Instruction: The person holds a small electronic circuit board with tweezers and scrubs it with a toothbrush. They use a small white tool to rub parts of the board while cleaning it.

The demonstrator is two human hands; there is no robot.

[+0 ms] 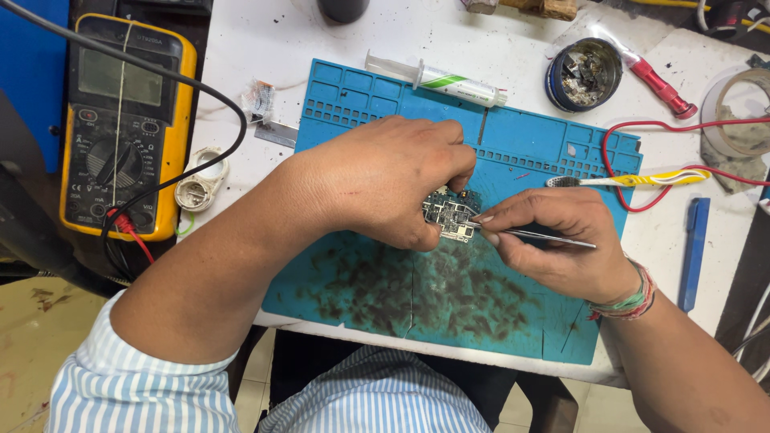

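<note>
The white desk [257, 48] was scuffed and marked with dark specks, and its near edge ran across the lower part of the view. Below that edge lay a floor of pale tiles [257, 377]. At the far left corner stood a blue surface [32, 72]. The light was even and bright, with only soft shadows.

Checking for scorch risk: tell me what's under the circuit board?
The blue work mat, darkly stained, lies under the circuit board. The left hand covers the board's left part, hiding what's beneath.
</note>
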